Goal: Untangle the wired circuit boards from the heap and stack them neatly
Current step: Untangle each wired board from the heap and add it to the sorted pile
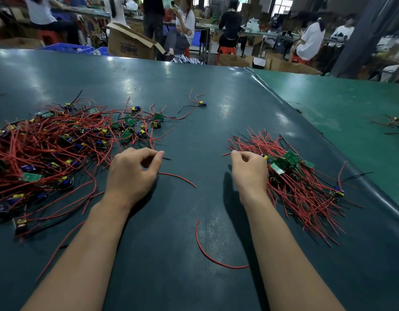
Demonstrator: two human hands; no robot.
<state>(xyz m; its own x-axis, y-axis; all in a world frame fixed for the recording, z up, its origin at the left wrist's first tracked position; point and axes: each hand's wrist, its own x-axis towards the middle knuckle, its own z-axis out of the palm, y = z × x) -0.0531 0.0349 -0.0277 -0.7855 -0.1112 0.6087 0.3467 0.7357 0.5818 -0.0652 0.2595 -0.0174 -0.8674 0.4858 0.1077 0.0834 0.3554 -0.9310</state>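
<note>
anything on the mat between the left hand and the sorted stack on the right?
Head view: the right hand sits against the stack; between it and the left hand, one loose red wire on bare mat.

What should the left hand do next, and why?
Probably draw its pinched wire toward the person. The left hand pinches a thin wire at the edge of the tangled heap, while the right hand rests by the sorted stack.

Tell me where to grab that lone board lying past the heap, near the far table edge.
Pinch the lone board by its small body at the yellow part, coming from above on its right, bare-table side. Its red and black leads trail left and back, so gripping those would probably let the board dangle.
</note>
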